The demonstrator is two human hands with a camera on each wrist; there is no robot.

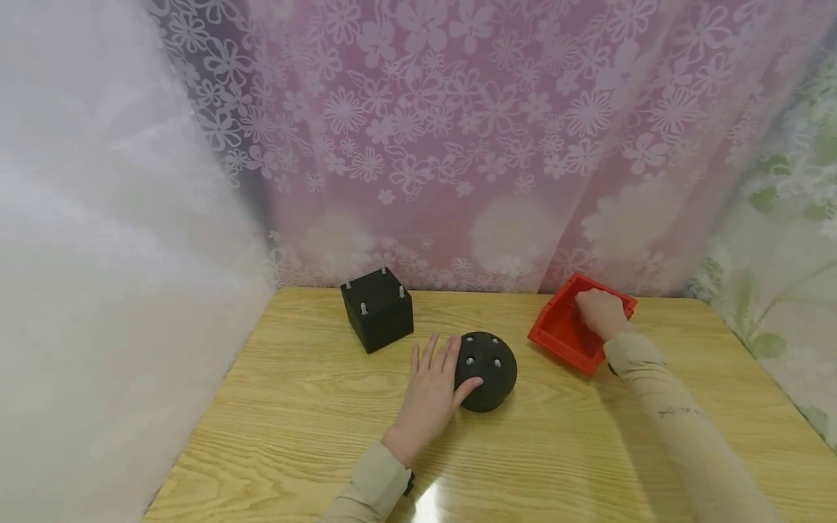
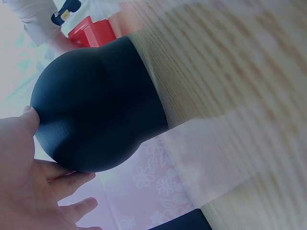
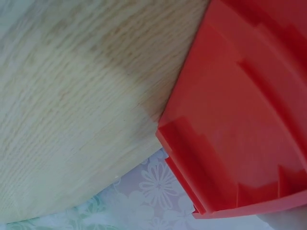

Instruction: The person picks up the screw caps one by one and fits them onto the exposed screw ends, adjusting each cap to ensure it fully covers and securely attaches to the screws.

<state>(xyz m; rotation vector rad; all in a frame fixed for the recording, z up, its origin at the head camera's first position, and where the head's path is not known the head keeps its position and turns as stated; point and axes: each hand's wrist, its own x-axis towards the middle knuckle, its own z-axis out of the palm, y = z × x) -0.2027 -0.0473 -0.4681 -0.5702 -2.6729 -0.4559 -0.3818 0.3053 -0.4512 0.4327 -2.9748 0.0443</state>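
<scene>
Around the middle of the table (image 1: 294, 421), the left hand (image 1: 428, 396) rests with fingers nearly straight and spread on the left side of a black ball (image 1: 487, 388), its thumb lying on the near face, a loose touch that seems meant to steady the ball rather than squeeze it; the ball is smooth and dull, widens into a foot that probably stops it rolling, and carries four pale pegs (image 1: 470, 360) on its upper side. Farther off, toward the back right corner, the right hand (image 1: 600, 311) reaches into a red bin (image 1: 561, 352), its fingertips hidden, so I cannot tell how open it is or whether it grips anything; the bin sits askew to the back edge, perhaps turned to let the arm in, and looks like plastic, ribbed inside. Near the back edge, left of centre, stands a square-cornered black box (image 1: 386, 327), a peg at each top corner, perhaps set clear of the hands; behind hangs a pink flowered curtain (image 1: 418, 145)
</scene>
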